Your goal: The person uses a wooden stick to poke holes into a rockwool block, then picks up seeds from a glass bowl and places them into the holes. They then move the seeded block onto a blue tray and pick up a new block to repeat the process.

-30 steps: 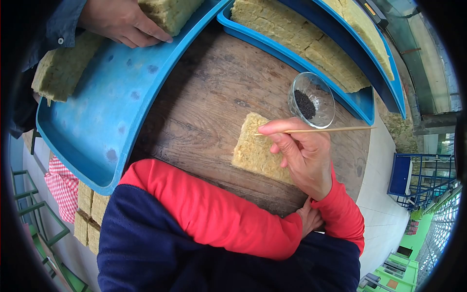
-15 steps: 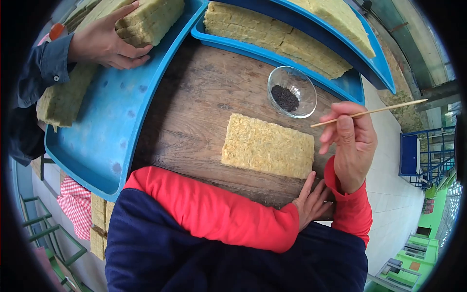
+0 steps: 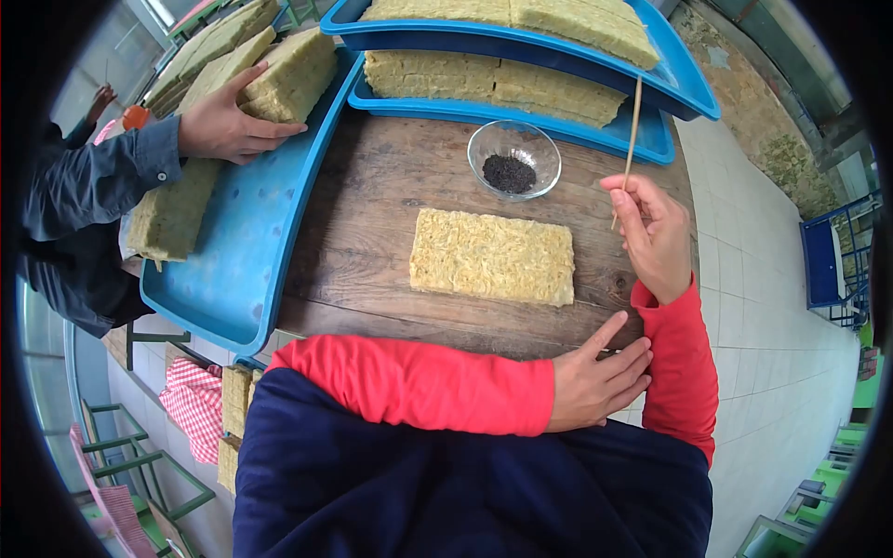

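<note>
Pinched in my right hand (image 3: 659, 232) is a thin wooden skewer (image 3: 633, 130), which now points up and away from me. My left hand (image 3: 603, 377) rests at the table's near edge beside the right sleeve, fingers spread, holding nothing. A flat yellowish rockwool slab (image 3: 493, 258) lies on the wooden table between my arms, apart from both hands. Behind it stands a clear glass bowl (image 3: 549, 169) with small dark seeds (image 3: 509, 173) in the bottom.
On the left, another person's hand (image 3: 233, 121) grips rockwool blocks (image 3: 290, 79) over a blue tray (image 3: 233, 270). Two more blue trays (image 3: 688, 93) of rockwool are stacked at the back. A checkered cloth (image 3: 193, 405) hangs at lower left.
The skewer has swung from nearly level to nearly upright in my right hand. My left hand has drawn back from the slab's corner to the table edge. The view has shifted.
</note>
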`<state>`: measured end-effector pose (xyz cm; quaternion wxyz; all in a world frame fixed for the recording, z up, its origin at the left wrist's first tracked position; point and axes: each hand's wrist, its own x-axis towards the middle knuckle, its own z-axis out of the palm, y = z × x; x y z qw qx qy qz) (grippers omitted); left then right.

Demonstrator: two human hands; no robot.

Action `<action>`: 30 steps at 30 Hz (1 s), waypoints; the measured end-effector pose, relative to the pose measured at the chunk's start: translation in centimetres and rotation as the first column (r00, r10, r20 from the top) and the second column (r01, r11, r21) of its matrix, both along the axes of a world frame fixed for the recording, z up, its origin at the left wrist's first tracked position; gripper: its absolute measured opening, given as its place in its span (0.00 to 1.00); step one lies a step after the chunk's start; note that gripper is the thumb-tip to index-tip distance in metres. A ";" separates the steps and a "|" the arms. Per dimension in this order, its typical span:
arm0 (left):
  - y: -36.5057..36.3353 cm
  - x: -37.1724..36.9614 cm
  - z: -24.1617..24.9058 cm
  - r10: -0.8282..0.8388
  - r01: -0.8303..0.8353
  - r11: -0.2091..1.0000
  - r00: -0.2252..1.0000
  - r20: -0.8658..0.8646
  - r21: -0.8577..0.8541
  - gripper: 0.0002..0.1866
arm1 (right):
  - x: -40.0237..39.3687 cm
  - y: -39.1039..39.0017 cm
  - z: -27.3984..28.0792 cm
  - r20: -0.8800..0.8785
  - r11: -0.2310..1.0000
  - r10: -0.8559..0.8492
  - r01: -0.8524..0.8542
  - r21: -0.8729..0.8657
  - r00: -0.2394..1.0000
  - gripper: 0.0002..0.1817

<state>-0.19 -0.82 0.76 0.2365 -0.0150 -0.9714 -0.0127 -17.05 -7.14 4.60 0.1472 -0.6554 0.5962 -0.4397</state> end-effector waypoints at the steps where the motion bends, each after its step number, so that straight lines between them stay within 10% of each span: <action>1: -0.2 0.5 0.3 -0.003 0.003 1.000 1.000 0.008 -0.009 0.37 | -0.2 0.0 0.3 0.008 1.000 -0.003 0.003 -0.009 1.000 0.10; 7: -2.9 7.9 3.1 0.572 -0.540 0.792 0.819 -0.037 0.285 0.35 | -1.9 1.3 1.9 -0.273 0.968 -0.137 0.187 0.169 0.952 0.20; 12: -3.6 12.7 2.0 0.858 -0.780 0.466 0.513 -0.001 0.418 0.33 | -1.3 2.3 2.2 -0.414 0.902 0.085 0.107 0.419 0.906 0.32; 30: -5.0 12.6 1.0 0.861 -0.734 0.377 0.502 0.078 0.565 0.32 | 0.9 1.7 1.6 -0.233 0.830 0.350 -0.185 0.526 0.907 0.17</action>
